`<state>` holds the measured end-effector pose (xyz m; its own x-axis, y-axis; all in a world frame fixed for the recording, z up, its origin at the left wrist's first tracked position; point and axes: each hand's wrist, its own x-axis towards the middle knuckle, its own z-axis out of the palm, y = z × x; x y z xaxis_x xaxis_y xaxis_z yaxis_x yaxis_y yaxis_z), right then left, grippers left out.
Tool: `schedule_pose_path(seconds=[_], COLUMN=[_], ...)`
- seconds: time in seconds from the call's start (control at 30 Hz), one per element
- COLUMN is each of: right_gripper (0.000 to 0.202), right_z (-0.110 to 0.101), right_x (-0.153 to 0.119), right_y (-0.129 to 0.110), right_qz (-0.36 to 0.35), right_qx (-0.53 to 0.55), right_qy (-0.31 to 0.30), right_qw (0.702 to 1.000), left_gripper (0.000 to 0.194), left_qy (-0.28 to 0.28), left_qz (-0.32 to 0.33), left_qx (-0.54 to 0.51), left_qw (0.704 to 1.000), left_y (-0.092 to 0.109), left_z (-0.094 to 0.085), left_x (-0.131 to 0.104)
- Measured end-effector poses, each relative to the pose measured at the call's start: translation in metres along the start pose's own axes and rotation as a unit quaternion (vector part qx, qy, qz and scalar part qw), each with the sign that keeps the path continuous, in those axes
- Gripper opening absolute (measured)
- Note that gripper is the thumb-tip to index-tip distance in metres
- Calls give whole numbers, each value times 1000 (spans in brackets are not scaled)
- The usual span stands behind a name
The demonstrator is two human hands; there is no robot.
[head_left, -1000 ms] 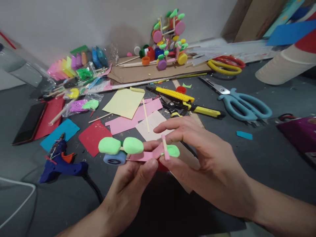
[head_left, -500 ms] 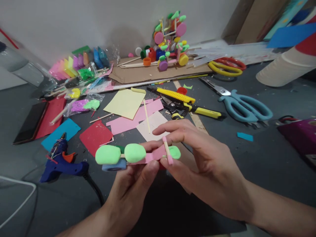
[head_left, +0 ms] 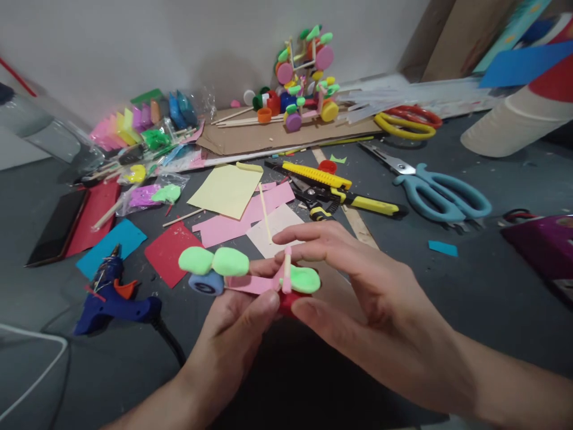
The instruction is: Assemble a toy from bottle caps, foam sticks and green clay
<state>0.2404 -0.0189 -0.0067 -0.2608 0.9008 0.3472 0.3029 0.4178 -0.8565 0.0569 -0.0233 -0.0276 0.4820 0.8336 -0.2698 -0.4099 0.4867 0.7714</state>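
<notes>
My left hand (head_left: 237,337) holds a small toy scooter (head_left: 253,285) from below, thumb pressed on its side. The scooter has a pink body, two puffy light-green clay pieces over a blue bottle-cap wheel (head_left: 206,283) at the left end, and a red cap wheel (head_left: 289,303) at the right end. A stick handlebar with pink ends (head_left: 287,272) and a light-green clay fender (head_left: 305,279) sit above the red wheel. Around this front end curves my right hand (head_left: 371,292), its fingers and thumb apart. The thumb tip is beside the red wheel; whether it touches is unclear.
A blue hot glue gun (head_left: 114,298) lies at left. Coloured foam sheets (head_left: 226,191), yellow cutters (head_left: 317,174) and blue-handled scissors (head_left: 441,191) lie beyond my hands. Similar toy vehicles (head_left: 308,77) stand at the back. A white glue bottle (head_left: 501,128) leans at right.
The toy has tilted, so its blue wheel and red wheel show more. It has shifted slightly left at the handlebar. My right thumb has come away from the handlebar end.
</notes>
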Motion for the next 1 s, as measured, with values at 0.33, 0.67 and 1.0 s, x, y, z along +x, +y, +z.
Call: schedule_pose_path(seconds=[0.33, 0.67, 1.0], right_gripper=[13, 9, 9], right_z=[-11, -6, -6], right_x=[10, 12, 4], right_y=[4, 4, 9], right_qz=[110, 80, -35], right_qx=[99, 137, -31], right_qy=[-8, -46, 5], right_qw=[989, 986, 999], left_gripper=[29, 36, 57], left_qy=[-125, -158, -155], left_qz=[-111, -156, -183], left_qx=[-167, -168, -172], left_qw=[972, 960, 955], left_y=[11, 4, -1], left_z=[2, -10, -11], left_x=[5, 6, 8])
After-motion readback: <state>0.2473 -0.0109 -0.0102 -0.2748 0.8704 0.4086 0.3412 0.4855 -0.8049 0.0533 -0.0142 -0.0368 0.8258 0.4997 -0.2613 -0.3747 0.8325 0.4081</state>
